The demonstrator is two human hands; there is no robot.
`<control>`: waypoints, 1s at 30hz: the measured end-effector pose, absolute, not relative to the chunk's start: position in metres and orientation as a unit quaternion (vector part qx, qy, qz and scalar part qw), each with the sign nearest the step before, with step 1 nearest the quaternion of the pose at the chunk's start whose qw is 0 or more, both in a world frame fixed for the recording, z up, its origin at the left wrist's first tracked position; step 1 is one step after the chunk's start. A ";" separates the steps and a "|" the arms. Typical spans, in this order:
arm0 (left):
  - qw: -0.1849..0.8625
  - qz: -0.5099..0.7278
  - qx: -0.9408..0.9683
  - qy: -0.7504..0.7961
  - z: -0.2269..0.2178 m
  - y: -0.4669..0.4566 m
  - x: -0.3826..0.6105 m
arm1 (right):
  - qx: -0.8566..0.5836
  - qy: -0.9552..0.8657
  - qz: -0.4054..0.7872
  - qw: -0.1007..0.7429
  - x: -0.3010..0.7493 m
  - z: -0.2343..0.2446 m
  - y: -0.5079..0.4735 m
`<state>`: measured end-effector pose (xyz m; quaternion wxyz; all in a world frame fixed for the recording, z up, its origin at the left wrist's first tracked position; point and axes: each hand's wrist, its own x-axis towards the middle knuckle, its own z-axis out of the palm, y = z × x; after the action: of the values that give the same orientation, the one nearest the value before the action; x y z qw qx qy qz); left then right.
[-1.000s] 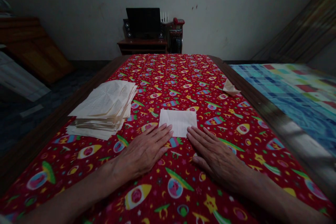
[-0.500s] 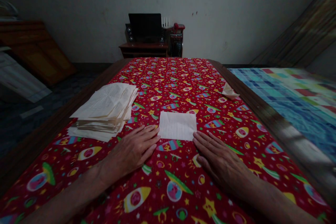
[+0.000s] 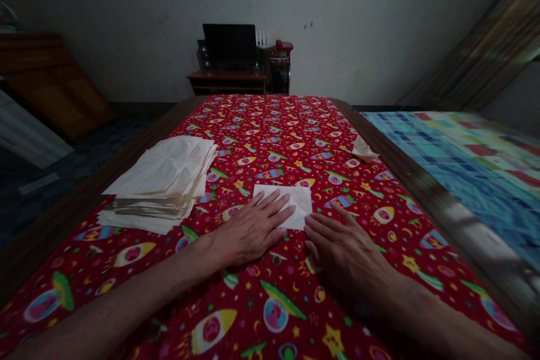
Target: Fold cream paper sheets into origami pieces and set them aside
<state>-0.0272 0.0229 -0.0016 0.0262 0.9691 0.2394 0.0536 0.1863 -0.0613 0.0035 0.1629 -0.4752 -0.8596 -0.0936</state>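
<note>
A small white paper square (image 3: 300, 199) lies on the red rocket-print cloth (image 3: 274, 140) in front of me. My left hand (image 3: 253, 228) lies flat, fingers stretched out, covering the paper's left half. My right hand (image 3: 343, 244) rests flat on the cloth just below the paper's right corner, fingers apart and pointing at it. Neither hand holds anything.
A thick stack of cream paper sheets (image 3: 162, 180) sits to the left. A folded paper piece (image 3: 363, 150) lies near the table's right edge. A checked blue cloth (image 3: 464, 152) spreads to the right. A dark desk with a monitor (image 3: 230, 56) stands at the far wall.
My left hand slid right and forward onto the white paper. My right hand moved slightly closer to the paper's lower right corner.
</note>
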 end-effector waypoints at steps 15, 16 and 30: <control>-0.011 0.077 0.943 0.323 -0.008 0.041 -0.048 | -0.468 -0.877 -0.079 0.078 0.198 -0.013 -0.019; -0.009 0.074 0.943 0.324 -0.007 0.041 -0.050 | -0.470 -0.876 -0.080 0.075 0.201 -0.013 -0.020; -0.031 0.075 0.943 0.324 -0.008 0.037 -0.057 | -0.411 -0.907 0.009 0.091 0.165 0.002 -0.052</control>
<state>-0.0570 0.0374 -0.0083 -0.0314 0.9426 0.3239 0.0751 0.1648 -0.0523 0.0023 0.0914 -0.4114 -0.9068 0.0092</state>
